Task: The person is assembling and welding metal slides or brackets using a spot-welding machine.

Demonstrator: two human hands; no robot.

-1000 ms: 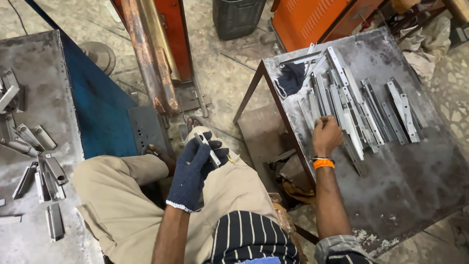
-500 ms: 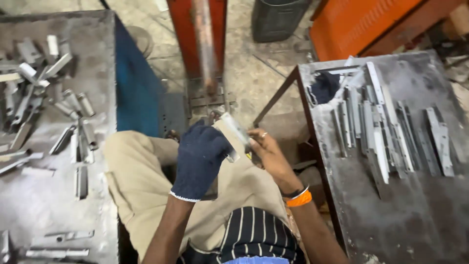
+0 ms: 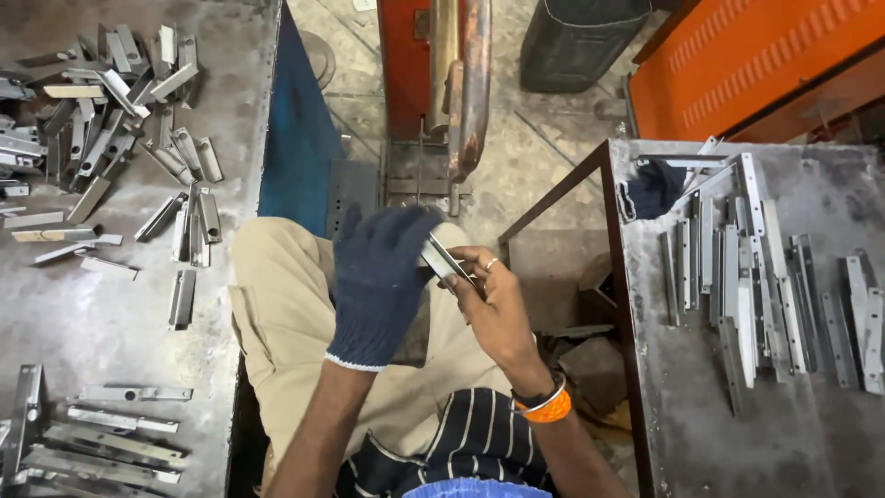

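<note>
I sit between two metal tables and hold a small folded metal bracket [image 3: 442,260] over my lap. My left hand [image 3: 378,281], in a dark blue knit glove, grips the bracket from the left. My bare right hand [image 3: 493,300], with an orange wristband and a ring, pinches the bracket's right end. Both hands touch the same piece.
The left table [image 3: 92,314] carries several short metal brackets, piled at the back and laid flat in front. On the right table [image 3: 737,433] lie several long metal strips [image 3: 747,286] and a dark glove [image 3: 650,189]. A red machine post [image 3: 442,74], a dark bin [image 3: 581,46] and an orange cabinet [image 3: 765,55] stand ahead.
My right hand came off the right table and joined the gloved left hand on the bracket. My view swung left, bringing more of the left table into sight.
</note>
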